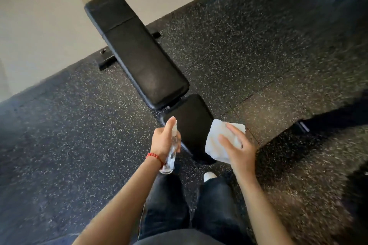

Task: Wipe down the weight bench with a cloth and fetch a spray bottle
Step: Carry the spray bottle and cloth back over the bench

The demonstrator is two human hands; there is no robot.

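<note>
The black padded weight bench (pixel 137 51) runs from the upper left down to the centre, its short seat pad (pixel 192 117) nearest me. My left hand (pixel 162 141) grips a clear spray bottle (pixel 171 155), index finger on the white nozzle, pointing at the seat pad's left edge. A folded white cloth (pixel 217 141) is held in my right hand (pixel 239 149) just over the seat pad's right edge, fingers spread across it. A red bead bracelet sits on my left wrist.
Dark speckled rubber flooring (pixel 249 49) surrounds the bench; pale floor (pixel 39 26) lies beyond it at upper left. My legs in dark trousers and a white shoe toe (pixel 209 175) stand at the bench's near end. Dark equipment sits at the right edge.
</note>
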